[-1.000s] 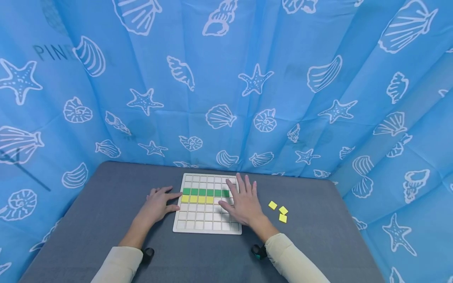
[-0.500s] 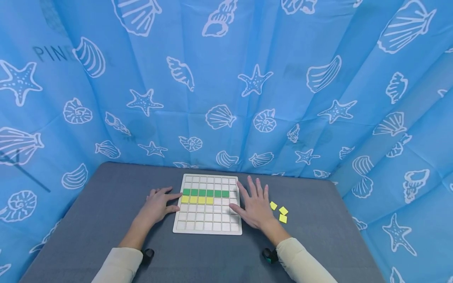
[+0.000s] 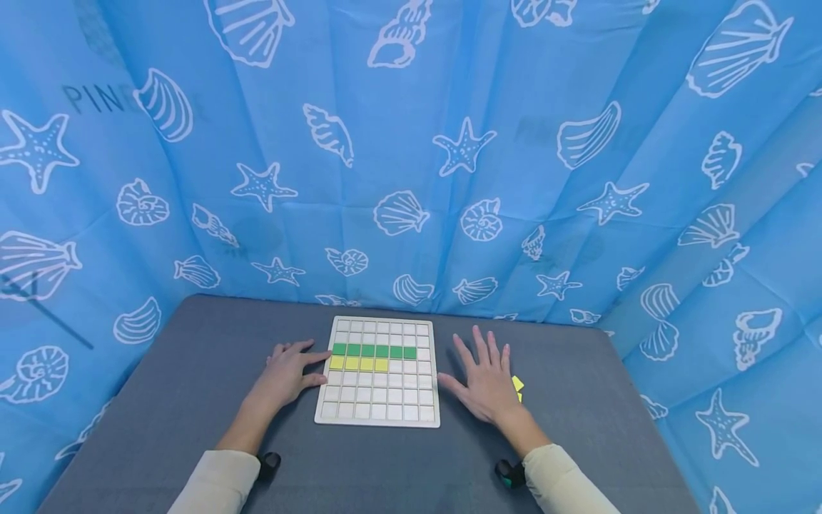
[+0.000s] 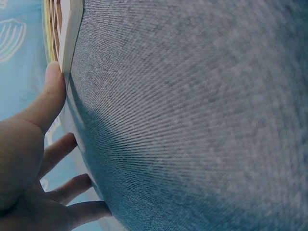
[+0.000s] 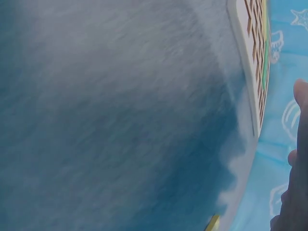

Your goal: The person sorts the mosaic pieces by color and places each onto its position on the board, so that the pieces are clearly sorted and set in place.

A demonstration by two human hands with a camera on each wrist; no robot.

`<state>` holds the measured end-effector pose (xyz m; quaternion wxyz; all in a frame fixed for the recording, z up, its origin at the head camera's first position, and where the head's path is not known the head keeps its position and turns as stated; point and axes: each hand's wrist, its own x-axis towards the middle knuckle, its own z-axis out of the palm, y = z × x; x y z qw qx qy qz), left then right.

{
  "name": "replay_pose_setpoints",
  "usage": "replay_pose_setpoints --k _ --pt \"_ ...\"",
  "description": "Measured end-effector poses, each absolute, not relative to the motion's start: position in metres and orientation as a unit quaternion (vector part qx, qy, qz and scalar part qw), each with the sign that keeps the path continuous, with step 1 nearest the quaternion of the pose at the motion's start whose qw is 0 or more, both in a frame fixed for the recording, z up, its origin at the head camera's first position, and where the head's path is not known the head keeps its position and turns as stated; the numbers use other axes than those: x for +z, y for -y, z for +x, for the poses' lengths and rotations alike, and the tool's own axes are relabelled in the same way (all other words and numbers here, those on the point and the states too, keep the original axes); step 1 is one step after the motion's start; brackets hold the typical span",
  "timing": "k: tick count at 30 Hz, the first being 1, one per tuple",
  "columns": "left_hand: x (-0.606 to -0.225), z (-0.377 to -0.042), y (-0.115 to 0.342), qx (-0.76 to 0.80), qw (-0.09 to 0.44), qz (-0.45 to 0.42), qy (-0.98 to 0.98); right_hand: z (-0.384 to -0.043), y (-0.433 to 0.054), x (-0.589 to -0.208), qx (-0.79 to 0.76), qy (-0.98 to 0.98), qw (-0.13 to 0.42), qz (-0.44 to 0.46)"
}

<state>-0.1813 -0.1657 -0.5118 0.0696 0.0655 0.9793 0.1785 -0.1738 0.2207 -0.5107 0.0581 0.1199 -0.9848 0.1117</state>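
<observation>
A white grid board lies flat on the table, with a row of green square tiles and, just below it, several yellow square tiles at the left. My left hand touches the board's left edge with index finger and thumb; the left wrist view shows the thumb against the rim. To the right of the board, my right hand hovers with fingers spread and nothing in them. Loose yellow tiles lie partly hidden behind that hand. One tile's edge shows in the right wrist view.
The grey cloth-covered table extends around the board on all sides. Behind it hangs a blue curtain with white shells and starfish, touching the table's far edge. Each wrist carries a black strap-like device.
My right hand has moved rightward off the board, uncovering its right columns and covering part of the loose yellow tiles. The left hand has stayed at the board's left edge.
</observation>
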Motion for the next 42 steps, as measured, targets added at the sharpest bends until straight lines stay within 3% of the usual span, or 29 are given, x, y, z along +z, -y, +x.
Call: replay_pose_setpoints --k 21,36,42 --pt "-0.512 -0.184 0.166 0.175 0.070 0.066 -0.980 -0.162 -0.274 -0.512 0.151 0.987 0.017 0.046" --pt "-0.512 -0.184 0.166 0.170 0.074 0.063 -0.981 -0.162 -0.289 -0.521 0.172 0.984 0.016 0.052" --pt "-0.514 -0.184 0.165 0.169 0.075 0.061 -0.981 -0.161 -0.288 -0.521 0.153 0.985 0.049 0.058"
